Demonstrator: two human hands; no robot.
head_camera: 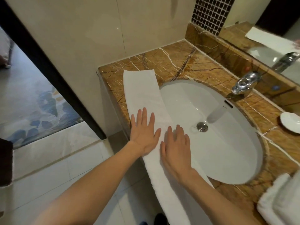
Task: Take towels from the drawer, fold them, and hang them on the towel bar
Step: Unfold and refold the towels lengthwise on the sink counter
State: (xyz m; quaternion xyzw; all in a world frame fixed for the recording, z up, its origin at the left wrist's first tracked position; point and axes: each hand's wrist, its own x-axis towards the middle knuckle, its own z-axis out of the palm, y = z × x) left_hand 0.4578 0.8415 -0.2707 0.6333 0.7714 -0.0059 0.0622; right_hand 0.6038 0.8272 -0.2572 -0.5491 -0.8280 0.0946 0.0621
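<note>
Pressing down with the left hand [143, 133], palm flat and fingers spread; likewise with the right hand [176, 146] just beside it, gripping nothing. Under both, a long folded strip of white towel [142, 91], laid along the near edge of the counter [186, 62] and overlapping the rim of the sink [227, 143]. Probably soft, light and limp: likely to sag unless pinched at both ends or lifted at mid-length. Cannot see the near end, cut off below; no drawer or towel bar in view. Blurred at the right edge, more towels [279, 200].
</note>
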